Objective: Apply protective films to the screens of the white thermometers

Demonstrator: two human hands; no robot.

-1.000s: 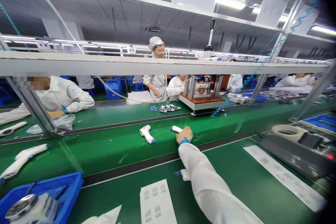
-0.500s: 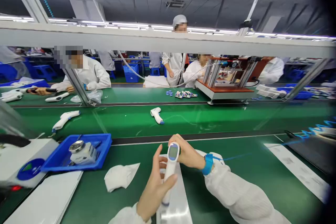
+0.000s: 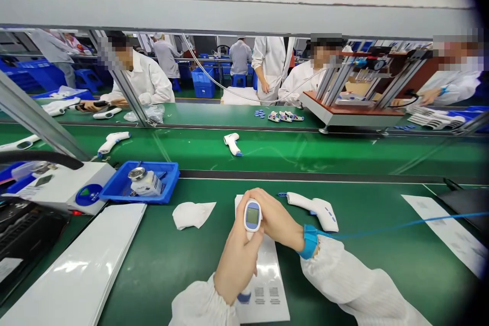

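Both hands are on a white thermometer (image 3: 252, 215) whose small grey screen in a blue surround faces up. My left hand (image 3: 237, 257) is closed around its body, with the handle's blue end showing below. My right hand (image 3: 275, 218) wraps the far side of its head, its fingertips hidden; a blue wrist strap (image 3: 308, 241) with a cord is on that wrist. Under the hands lies a white printed sheet (image 3: 273, 285). Another white thermometer (image 3: 314, 209) lies just beyond the right wrist. A crumpled white cloth (image 3: 192, 215) is to the left.
A blue tray (image 3: 170, 191) with a metal-capped bottle stands left, beside a white device (image 3: 64, 188) and stacked white sheets (image 3: 76, 265). Across the green belt (image 3: 191, 150), holding several thermometers, people in white work near a press fixture (image 3: 351, 114). A metal beam (image 3: 229, 10) spans above.
My left hand has closed from a loose, spread grip to a wrapped one around the thermometer. The view has tilted down, and the thermometer by my right wrist now shows fully.
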